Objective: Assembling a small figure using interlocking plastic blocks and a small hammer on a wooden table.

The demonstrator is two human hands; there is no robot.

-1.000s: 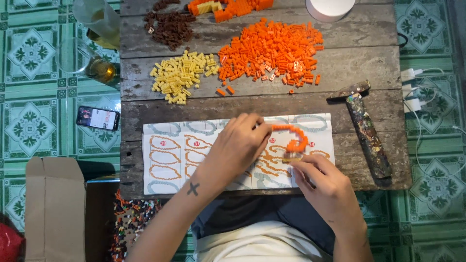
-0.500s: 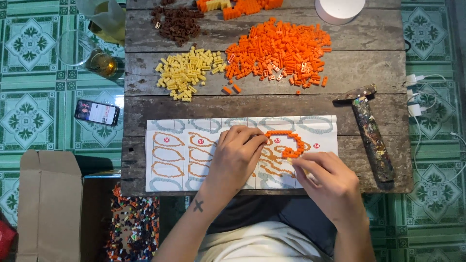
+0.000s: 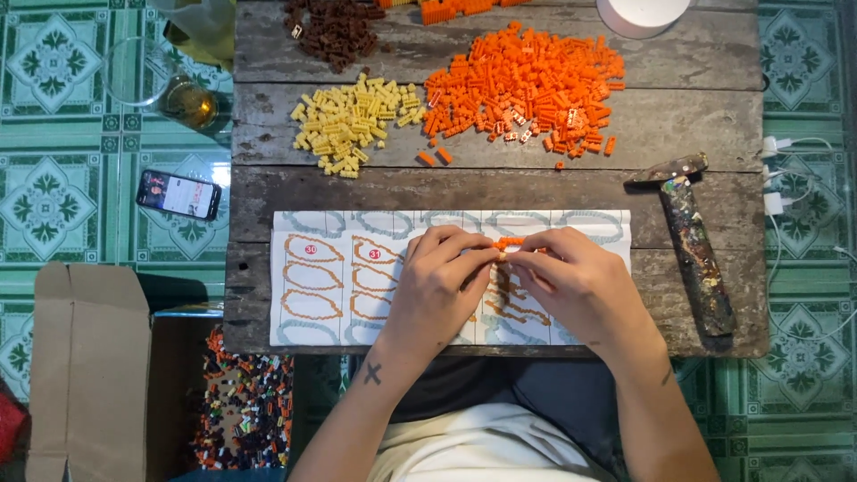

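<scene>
Both hands pinched on a small orange brick strip [image 3: 511,242]: left hand [image 3: 437,286], right hand [image 3: 580,286], held just above the printed template sheet [image 3: 308,277] at the bench's near edge. Looks like the joining step; next calls for more bricks from the orange pile [image 3: 527,85] further back. Bare wood between, hammer [image 3: 692,241] off right.

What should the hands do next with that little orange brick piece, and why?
Probably lower the orange brick piece back onto the printed sheet. Both the left hand and right hand pinch it just above the orange outlines, seemingly pressing bricks together.
</scene>
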